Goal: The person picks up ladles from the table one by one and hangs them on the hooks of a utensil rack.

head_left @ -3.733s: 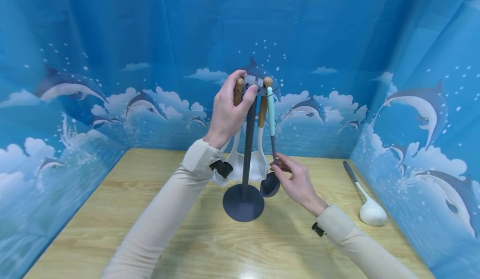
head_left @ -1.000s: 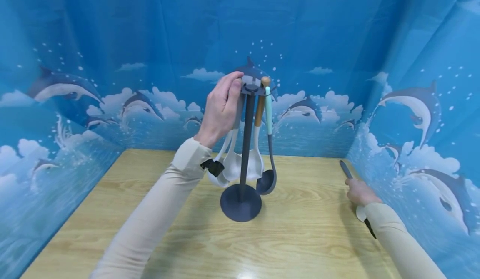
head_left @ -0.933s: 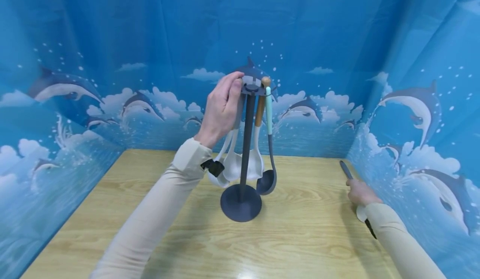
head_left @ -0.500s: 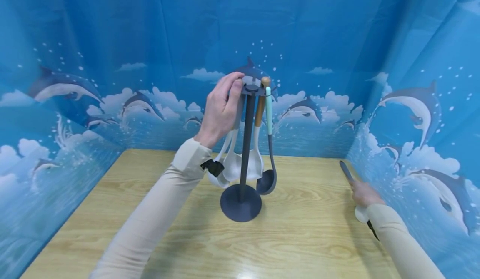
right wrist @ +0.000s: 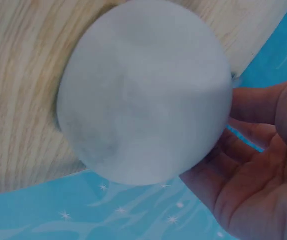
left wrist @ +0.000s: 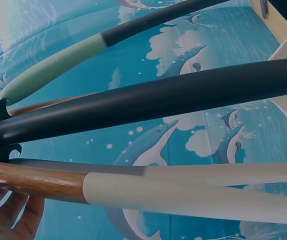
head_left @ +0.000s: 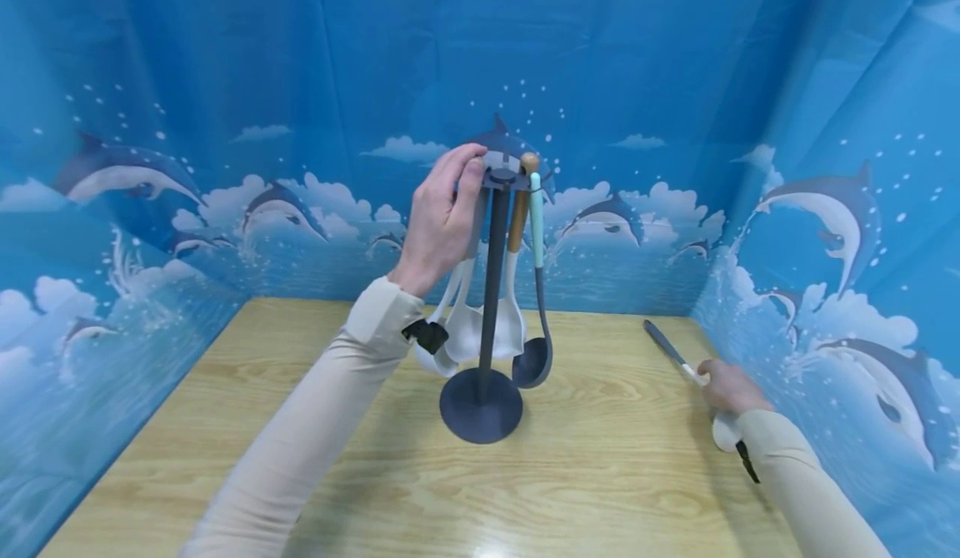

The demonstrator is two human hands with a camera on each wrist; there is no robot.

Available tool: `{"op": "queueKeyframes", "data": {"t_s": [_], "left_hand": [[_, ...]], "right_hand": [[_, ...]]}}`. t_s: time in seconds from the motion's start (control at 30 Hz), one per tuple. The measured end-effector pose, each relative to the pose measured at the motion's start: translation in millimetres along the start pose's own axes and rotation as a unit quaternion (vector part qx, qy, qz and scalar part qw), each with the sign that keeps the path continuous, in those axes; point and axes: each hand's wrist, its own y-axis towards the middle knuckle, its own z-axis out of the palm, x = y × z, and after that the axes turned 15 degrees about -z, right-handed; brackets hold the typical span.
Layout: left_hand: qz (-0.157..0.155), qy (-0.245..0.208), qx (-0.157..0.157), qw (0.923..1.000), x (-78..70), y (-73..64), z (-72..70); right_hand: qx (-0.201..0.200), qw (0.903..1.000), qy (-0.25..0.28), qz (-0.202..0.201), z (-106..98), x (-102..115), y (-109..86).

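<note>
A dark utensil stand (head_left: 491, 291) rises from a round base in the middle of the table. At its top my left hand (head_left: 442, 221) grips the hook disc, with fingers (left wrist: 21, 217) behind a wooden handle (left wrist: 38, 180) in the left wrist view. White utensils (head_left: 465, 329) hang from it, as does a dark ladle (head_left: 534, 362) with a mint-green handle. Far to the right, my right hand (head_left: 733, 385) pinches a white ladle (head_left: 725, 430) by its white neck. The ladle's grey handle points away to the back left; its rounded bowl (right wrist: 143, 100) fills the right wrist view.
The wooden table (head_left: 600, 475) carries the stand and ladle. A blue dolphin-print curtain (head_left: 637, 83) borders it at the back and on both sides, close beside my right arm.
My right hand has left the hanging dark ladle and taken hold of the white one at right. The white ladle's handle has swung left. My left thumb has slid off the disc's top.
</note>
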Motion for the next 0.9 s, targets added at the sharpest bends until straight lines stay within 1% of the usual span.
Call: {"op": "queueKeyframes", "data": {"t_s": [0.17,0.4,0.53,0.63,0.8,0.9], "left_hand": [[-0.001,0.003,-0.002,1.0,0.6,0.1,-0.5],[-0.003,-0.001,0.001,1.0,0.7,0.2,0.4],[-0.008,-0.007,0.006,0.9999,0.7,0.4,0.7],[-0.011,-0.009,0.008,0.9999,-0.1,0.1,0.3],[-0.02,-0.008,0.01,0.9997,-0.4,0.5,-1.5],[-0.019,-0.008,0.01,0.9997,0.3,1.0,-2.6]], "right_hand": [[-0.007,0.9995,-0.012,-0.029,-2,5,1.3],[-0.008,0.9989,0.002,-0.047,-6,18,5.7],[-0.018,0.9977,0.004,-0.066,-7,23,8.0],[-0.023,0.997,0.009,-0.073,-7,25,9.6],[-0.015,0.9967,0.025,-0.075,-10,28,11.3],[-0.012,0.9961,0.034,-0.08,-13,33,11.8]]}}
